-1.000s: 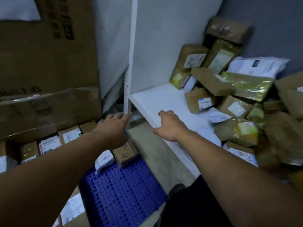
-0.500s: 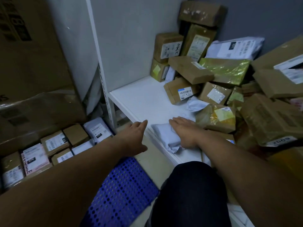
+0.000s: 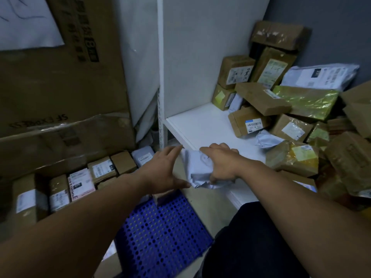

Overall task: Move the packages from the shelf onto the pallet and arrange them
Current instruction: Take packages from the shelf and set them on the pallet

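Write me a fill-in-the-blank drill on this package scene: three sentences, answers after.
The right hand grips the pale bag at the front edge of the white ____. The left hand, fingers spread beside the pale bag, grips ____. The perforated pallet below is coloured ____.
Missing words: shelf; nothing; blue.

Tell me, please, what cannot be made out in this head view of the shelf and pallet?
Head view:
- Grey poly mailer: any label is hidden under the right hand gripping it.
- Left hand: whether it touches the mailer, unclear.
- Blue pallet: near part covered by left forearm and dark trouser leg.
- Box labels: print too small.
- Boxes at right: cut by the frame edge.
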